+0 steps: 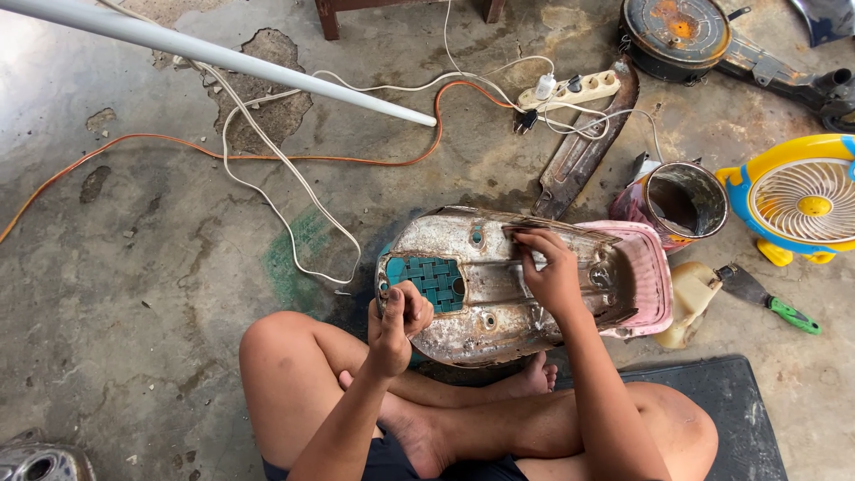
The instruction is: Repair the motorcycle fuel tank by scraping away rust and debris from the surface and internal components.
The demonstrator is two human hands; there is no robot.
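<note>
- Rusty metal panel: on concrete floor just ahead of crossed legs, w/ pink plastic basket touching its far-right end.
- Fan, yellow/blue: well right of panel.
- Right hand: on panel top, fingers pressed together, flat on sandpaper.
- Left hand: at panel's left edge, fingers curled, gripping rim.
</note>
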